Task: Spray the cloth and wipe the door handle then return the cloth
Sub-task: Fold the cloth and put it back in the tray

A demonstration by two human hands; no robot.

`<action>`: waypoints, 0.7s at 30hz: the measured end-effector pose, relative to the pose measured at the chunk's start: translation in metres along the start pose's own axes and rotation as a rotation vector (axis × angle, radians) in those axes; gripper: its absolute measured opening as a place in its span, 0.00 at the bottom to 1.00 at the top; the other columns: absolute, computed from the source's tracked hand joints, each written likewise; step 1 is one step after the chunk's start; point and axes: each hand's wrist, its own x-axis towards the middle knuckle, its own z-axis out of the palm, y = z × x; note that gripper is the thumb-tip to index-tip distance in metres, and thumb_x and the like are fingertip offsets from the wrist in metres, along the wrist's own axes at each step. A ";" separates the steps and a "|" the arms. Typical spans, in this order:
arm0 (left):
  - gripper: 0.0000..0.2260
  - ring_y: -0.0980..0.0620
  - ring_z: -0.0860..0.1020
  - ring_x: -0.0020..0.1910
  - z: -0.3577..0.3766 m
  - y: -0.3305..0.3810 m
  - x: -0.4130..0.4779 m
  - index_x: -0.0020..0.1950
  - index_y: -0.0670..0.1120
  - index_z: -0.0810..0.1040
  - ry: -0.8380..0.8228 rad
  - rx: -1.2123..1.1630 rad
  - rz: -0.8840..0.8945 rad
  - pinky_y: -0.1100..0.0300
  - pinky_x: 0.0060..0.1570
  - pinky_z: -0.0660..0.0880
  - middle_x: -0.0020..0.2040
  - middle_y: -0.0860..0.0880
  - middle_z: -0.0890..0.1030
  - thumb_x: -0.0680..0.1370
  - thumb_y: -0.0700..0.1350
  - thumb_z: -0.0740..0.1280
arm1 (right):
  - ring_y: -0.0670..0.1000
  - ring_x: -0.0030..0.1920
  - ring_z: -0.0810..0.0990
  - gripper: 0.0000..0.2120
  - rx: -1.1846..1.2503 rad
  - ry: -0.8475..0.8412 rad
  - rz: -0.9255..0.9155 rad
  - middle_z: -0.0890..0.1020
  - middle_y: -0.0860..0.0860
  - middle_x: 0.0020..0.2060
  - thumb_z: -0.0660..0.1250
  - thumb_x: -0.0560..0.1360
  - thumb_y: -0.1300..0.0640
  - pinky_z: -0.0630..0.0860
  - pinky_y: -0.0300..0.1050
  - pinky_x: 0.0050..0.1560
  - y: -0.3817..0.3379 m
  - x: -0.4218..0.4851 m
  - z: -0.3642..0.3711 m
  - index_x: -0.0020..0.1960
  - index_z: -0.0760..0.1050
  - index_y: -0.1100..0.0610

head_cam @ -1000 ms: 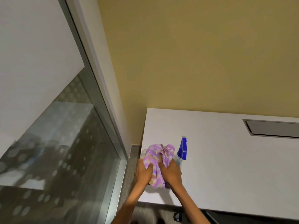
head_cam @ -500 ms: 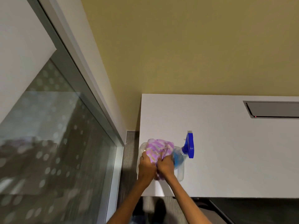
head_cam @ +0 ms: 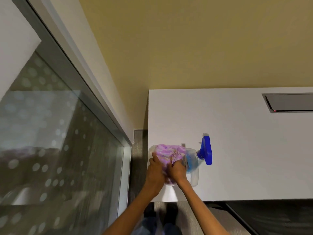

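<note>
Cloth (head_cam: pixel 166 154) bunched, no clear long axis, in clear tub (head_cam: pixel 194 179) at white table's (head_cam: pixel 245 141) left corner, both hands (head_cam: pixel 155 172) (head_cam: pixel 177 172) clamped on it; sprayer (head_cam: pixel 205 150) nozzle pointing away toward yellow wall (head_cam: pixel 186 48), glass door (head_cam: pixel 55 141) left.

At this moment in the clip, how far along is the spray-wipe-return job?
Done: cannot be confirmed; no door handle shows, so neither spraying nor wiping can be checked. In hand: the left hand and right hand both clutch the purple cloth, bunched over a clear tray on the white table, beside the spray bottle lying there. Left: at least releasing the cloth; whether this is pickup or return is unclear.
</note>
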 end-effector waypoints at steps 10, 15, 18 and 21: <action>0.37 0.48 0.52 0.81 -0.005 -0.013 0.009 0.80 0.46 0.54 0.012 0.560 0.455 0.59 0.79 0.50 0.81 0.46 0.53 0.77 0.57 0.67 | 0.52 0.68 0.76 0.23 -0.162 0.018 -0.238 0.74 0.52 0.70 0.65 0.80 0.53 0.75 0.49 0.67 0.013 -0.048 -0.010 0.73 0.65 0.54; 0.37 0.47 0.55 0.80 -0.002 -0.014 0.028 0.79 0.46 0.56 -0.050 0.788 0.572 0.56 0.80 0.49 0.80 0.46 0.58 0.76 0.55 0.69 | 0.55 0.73 0.68 0.33 -0.390 0.020 -0.327 0.66 0.52 0.74 0.70 0.76 0.57 0.71 0.48 0.71 0.003 -0.025 -0.006 0.77 0.58 0.56; 0.40 0.46 0.55 0.80 -0.001 -0.015 0.035 0.80 0.45 0.54 -0.062 0.879 0.586 0.52 0.80 0.50 0.80 0.46 0.58 0.75 0.58 0.69 | 0.59 0.75 0.63 0.31 -0.369 -0.028 -0.300 0.61 0.56 0.76 0.65 0.77 0.64 0.67 0.54 0.73 0.009 -0.013 -0.003 0.77 0.57 0.60; 0.41 0.45 0.53 0.81 0.003 -0.017 0.039 0.81 0.45 0.52 -0.066 0.952 0.570 0.51 0.81 0.48 0.80 0.46 0.56 0.76 0.59 0.67 | 0.56 0.75 0.64 0.33 -0.372 -0.013 -0.285 0.61 0.54 0.76 0.67 0.78 0.58 0.69 0.51 0.72 0.015 -0.007 0.001 0.78 0.54 0.56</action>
